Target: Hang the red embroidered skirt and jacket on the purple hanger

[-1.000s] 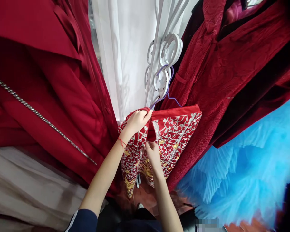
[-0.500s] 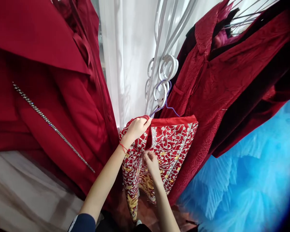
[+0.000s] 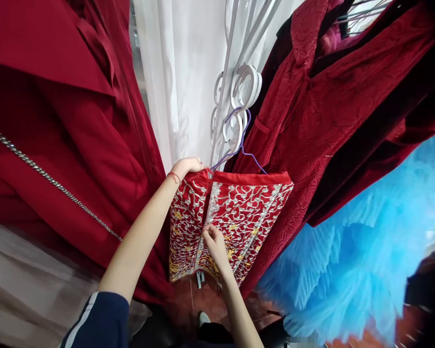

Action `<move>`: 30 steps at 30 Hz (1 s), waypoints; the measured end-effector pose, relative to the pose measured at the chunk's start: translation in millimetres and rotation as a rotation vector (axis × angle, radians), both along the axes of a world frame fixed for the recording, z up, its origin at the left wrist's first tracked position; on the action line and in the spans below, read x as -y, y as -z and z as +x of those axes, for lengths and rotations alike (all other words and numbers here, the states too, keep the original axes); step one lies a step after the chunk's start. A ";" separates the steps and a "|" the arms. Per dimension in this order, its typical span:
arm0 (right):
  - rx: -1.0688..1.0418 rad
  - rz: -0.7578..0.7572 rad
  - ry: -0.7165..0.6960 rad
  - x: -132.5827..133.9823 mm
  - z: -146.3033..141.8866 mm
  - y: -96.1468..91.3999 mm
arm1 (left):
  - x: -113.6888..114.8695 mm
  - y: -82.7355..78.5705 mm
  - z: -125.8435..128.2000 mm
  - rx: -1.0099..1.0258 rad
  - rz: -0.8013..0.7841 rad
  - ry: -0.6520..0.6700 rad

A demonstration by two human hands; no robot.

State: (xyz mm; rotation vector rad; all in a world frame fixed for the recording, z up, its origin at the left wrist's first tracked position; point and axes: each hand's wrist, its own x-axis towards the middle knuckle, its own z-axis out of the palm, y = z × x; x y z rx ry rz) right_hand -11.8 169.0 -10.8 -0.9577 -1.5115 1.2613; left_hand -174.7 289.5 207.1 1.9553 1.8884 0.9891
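Observation:
A red skirt [image 3: 255,203] with silver and gold embroidery hangs from a purple wire hanger [image 3: 244,151]. A slit runs down from its red waistband. My left hand [image 3: 189,165] is closed over the waistband on the left of the slit, its fingertips partly hidden behind the fabric. Lower down, my right hand [image 3: 215,243] pinches the skirt at the bottom of the slit. Whether a zip pull is between those fingertips is too small to tell.
The hanger hooks on a white scrolled metal rack [image 3: 245,87]. Dark red garments [image 3: 83,145] with a rhinestone trim [image 3: 54,181] hang at left. A patterned red dress [image 3: 333,111] and a blue ruffled gown [image 3: 340,261] are at right. White curtain [image 3: 188,72] behind.
My left hand has moved left and up along the waistband. The folded left part of the skirt now hangs flatter and the slit shows straighter. The right hand still pinches at the slit's bottom.

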 end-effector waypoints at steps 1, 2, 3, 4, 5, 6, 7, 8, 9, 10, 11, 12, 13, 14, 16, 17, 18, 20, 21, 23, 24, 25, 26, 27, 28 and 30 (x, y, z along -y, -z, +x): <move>-0.002 0.001 0.000 -0.3 -0.1 0.0 | -2.0 -10.3 -1.0 -0.019 -0.011 -0.038; -0.004 0.001 -0.001 -0.6 0.3 0.1 | -0.2 -18.9 -1.5 -0.029 0.001 -0.111; -0.004 0.002 -0.005 -0.9 1.0 0.1 | 6.2 -23.9 -2.0 -0.047 0.045 -0.200; -0.004 0.002 -0.013 -1.4 2.0 0.1 | 17.5 -24.0 -2.2 -0.060 0.131 -0.300; -0.004 0.001 -0.021 -2.0 3.4 0.1 | 33.8 -17.4 -2.1 -0.061 0.266 -0.405; -0.008 -0.002 -0.029 -2.8 5.0 0.2 | 54.2 -3.3 -0.9 -0.032 0.451 -0.476; -0.016 -0.008 -0.040 -3.9 6.7 0.3 | 77.6 18.9 2.3 0.039 0.626 -0.543; -0.028 -0.020 -0.053 -5.2 8.6 0.4 | 102.3 48.7 8.1 0.136 0.788 -0.633; -0.043 -0.037 -0.073 -6.6 10.3 0.6 | 126.3 84.7 17.1 0.233 0.924 -0.727; -0.057 -0.059 -0.099 -8.3 12.0 0.8 | 147.8 124.6 28.9 0.304 1.020 -0.801; -0.069 -0.085 -0.128 -9.9 13.5 0.9 | 165.3 165.6 43.1 0.344 1.037 -0.807; -0.076 -0.114 -0.156 -11.4 14.7 0.8 | 177.9 204.6 58.3 0.347 0.947 -0.706; -0.079 -0.140 -0.177 -12.6 15.6 0.4 | 185.2 238.7 73.3 0.306 0.772 -0.541; -0.080 -0.161 -0.190 -13.5 16.4 -0.3 | 187.6 266.1 86.6 0.280 0.636 -0.453; -0.083 -0.190 -0.202 -14.1 17.5 -3.0 | 179.7 297.2 103.6 0.272 0.507 -0.452; -0.089 -0.206 -0.214 -13.9 18.1 -4.7 | 171.5 302.0 106.3 0.272 0.486 -0.493; -0.098 -0.224 -0.235 -13.5 18.8 -6.7 | 162.0 301.2 105.5 0.276 0.479 -0.542; -0.130 -0.273 -0.283 -12.7 20.2 -10.5 | 143.4 291.0 96.3 0.269 0.450 -0.582; -0.149 -0.296 -0.300 -12.4 20.8 -12.1 | 136.1 284.7 90.2 0.258 0.427 -0.569; -0.193 -0.328 -0.315 -12.4 21.0 -13.9 | 127.4 275.3 80.6 0.229 0.386 -0.509; -0.217 -0.337 -0.317 -12.6 20.4 -14.2 | 125.8 272.8 78.3 0.218 0.377 -0.483; -0.241 -0.344 -0.315 -12.8 19.2 -14.3 | 125.6 271.5 78.0 0.216 0.382 -0.470; -0.266 -0.346 -0.309 -13.0 17.6 -14.2 | 126.2 271.1 79.4 0.222 0.393 -0.467; -0.290 -0.344 -0.294 -13.1 15.6 -14.2 | 127.1 271.1 82.0 0.234 0.402 -0.465; -0.311 -0.339 -0.272 -13.0 13.4 -14.5 | 127.9 271.1 85.2 0.248 0.409 -0.463; -0.336 -0.317 -0.219 -12.3 9.4 -15.9 | 128.1 270.6 91.2 0.279 0.424 -0.451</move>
